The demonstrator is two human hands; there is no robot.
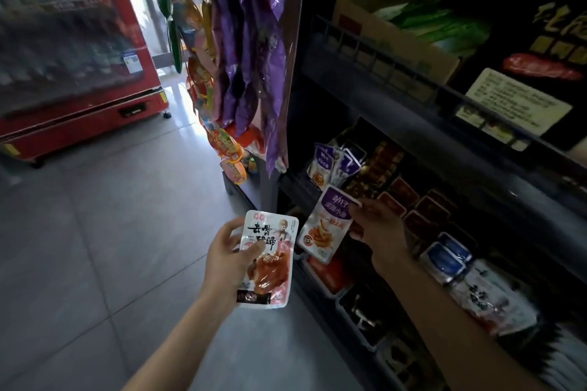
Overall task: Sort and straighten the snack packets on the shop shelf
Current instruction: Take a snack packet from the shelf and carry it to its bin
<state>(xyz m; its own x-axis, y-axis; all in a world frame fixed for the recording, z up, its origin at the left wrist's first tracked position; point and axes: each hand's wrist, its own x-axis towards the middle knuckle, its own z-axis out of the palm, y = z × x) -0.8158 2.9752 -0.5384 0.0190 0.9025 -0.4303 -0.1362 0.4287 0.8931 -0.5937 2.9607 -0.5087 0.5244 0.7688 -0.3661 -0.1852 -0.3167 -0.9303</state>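
1. Nearest, the left hand (227, 259) grips a white-and-pink packet (268, 259) clear of the shelf, probably pulled as a stray.
2. Beyond it, the right hand (379, 230) pinches a purple-topped packet (325, 225) by its edge, facing up, likely for reading.
3. Matching purple packets (330, 163) stand on the shelf (422, 140) just behind, its probable home.

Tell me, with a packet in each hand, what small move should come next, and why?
Probably the right hand should carry its purple-topped packet up to the matching purple packets standing on the shelf just above. The designs look alike, and that group is close. The left hand can keep its pink packet meanwhile.
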